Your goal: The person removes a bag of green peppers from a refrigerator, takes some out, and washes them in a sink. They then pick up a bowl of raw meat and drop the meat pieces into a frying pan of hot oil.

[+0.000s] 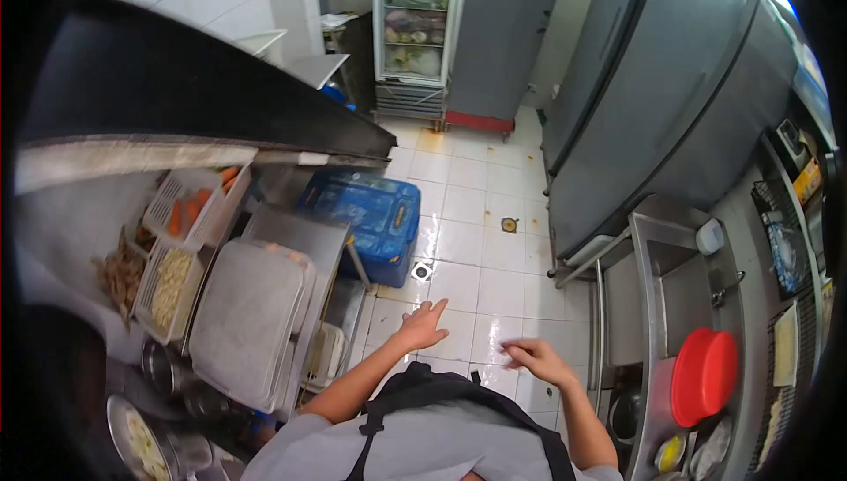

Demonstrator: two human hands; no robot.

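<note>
My left hand (423, 326) is held out over the tiled floor in front of my body, with its fingers spread and nothing in it. The lidded blue cooler box (363, 216) is the nearest thing ahead of it, and they do not touch. My right hand (535, 361) hangs to the right, also above the tiles. Its fingers are loosely bent and apart, and I see nothing in them. To its right stands the steel sink (675, 291), apart from the hand.
At left, a steel table (325, 238) bears a large grey lidded tub (247, 309), a basket of carrots (187, 207) and a basket of pale pieces (170, 287). A red basin (704, 377) sits at right. Tall steel cabinets (657, 75) and a glass-door fridge (416, 22) stand beyond the tiled floor (459, 243).
</note>
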